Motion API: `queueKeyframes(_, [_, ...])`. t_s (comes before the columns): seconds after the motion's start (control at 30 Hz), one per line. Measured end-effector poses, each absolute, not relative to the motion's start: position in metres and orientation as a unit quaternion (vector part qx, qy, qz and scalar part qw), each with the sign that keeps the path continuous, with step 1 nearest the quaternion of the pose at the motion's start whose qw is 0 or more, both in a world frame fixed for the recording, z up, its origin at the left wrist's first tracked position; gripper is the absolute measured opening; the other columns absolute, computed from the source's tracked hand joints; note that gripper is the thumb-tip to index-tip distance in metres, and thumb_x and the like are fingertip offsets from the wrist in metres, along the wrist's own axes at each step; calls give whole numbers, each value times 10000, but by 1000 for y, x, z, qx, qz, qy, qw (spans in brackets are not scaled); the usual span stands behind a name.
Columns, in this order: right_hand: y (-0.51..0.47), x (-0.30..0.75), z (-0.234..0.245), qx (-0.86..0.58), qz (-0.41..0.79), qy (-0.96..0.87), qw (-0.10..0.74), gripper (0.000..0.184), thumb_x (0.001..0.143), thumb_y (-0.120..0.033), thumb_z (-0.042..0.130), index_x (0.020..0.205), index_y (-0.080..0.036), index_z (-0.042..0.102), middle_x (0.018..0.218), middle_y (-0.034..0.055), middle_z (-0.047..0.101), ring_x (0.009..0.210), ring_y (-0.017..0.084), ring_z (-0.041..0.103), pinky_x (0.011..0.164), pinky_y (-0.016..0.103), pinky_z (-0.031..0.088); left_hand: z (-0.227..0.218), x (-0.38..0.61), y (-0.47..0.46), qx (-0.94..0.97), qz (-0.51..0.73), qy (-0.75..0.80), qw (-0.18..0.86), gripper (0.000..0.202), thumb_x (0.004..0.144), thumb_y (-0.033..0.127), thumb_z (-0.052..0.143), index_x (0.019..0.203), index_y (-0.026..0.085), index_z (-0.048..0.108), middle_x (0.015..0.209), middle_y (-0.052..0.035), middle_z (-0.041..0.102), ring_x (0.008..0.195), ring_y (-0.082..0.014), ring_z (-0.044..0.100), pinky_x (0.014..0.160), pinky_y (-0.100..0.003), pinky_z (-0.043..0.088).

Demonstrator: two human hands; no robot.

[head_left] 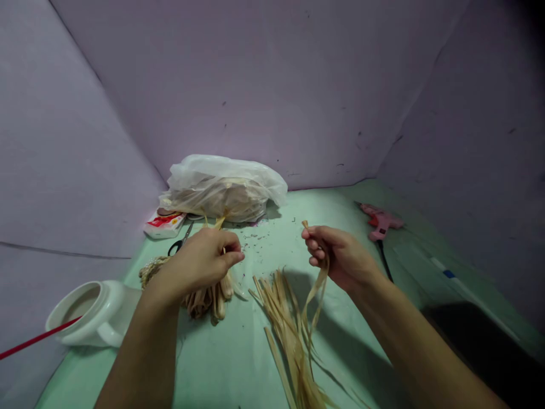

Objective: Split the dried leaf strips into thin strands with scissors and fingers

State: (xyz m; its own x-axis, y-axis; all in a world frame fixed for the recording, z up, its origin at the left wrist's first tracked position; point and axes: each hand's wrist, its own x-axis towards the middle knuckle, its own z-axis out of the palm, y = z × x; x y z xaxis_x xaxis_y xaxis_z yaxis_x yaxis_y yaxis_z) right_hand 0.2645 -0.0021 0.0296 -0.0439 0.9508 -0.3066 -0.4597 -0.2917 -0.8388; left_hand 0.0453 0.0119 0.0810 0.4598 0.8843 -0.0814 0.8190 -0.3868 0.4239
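Observation:
My right hand [340, 253] is closed around a dried, straw-coloured fibre strip [315, 295]. One end pokes out above the fingers and the rest hangs below them. Under it lies a loose spread of similar fibre strips [285, 335]. My left hand [206, 255] is closed, thumb and finger together; whether anything thin is between them I cannot make out. Beneath that hand sits a bundle of folded fibre strips [217, 298], partly hidden. A braided fibre piece [152, 270] shows beside the left forearm.
A white plastic bag [225, 190] of fibre stands against the back wall, by a red-and-white box [165, 224] and scissors [179, 244]. At left is a white jug-like container [102, 312] with a red stick [40, 338]. A pink glue gun [383, 221] lies at right, near a dark object [481, 335].

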Motion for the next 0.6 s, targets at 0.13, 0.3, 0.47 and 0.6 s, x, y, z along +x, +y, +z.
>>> queueKeyframes(0.13, [0,269,30,-417,714,-215,520,44,630,-168,551,602,-134,551,455,-70,383,350,19,299,337,136,329,63,47,13,829,-20,499,253,119,595,154,513,554,200,615,523,10,573,503,-124,471,480,-203,278])
queueKeyframes(0.3, [2,277,32,-369,764,-195,492,29,648,-159,534,622,-146,541,472,-69,367,347,13,231,299,102,270,30,63,10,841,-44,482,242,171,495,73,512,514,209,613,468,10,527,443,-117,400,445,-216,231])
queueKeyframes(0.47, [3,280,33,-343,787,-197,473,34,649,-155,543,618,-143,546,472,-64,359,358,11,211,289,91,229,13,71,10,864,-70,453,207,177,494,61,476,482,197,588,451,12,491,392,-92,303,429,-225,212])
queueKeyframes(0.6, [1,277,28,-384,776,-259,427,67,667,-183,550,653,-127,583,506,-54,409,358,5,246,282,99,205,26,61,15,863,-41,426,268,152,558,120,482,558,194,614,498,12,534,447,-111,410,435,-205,257])
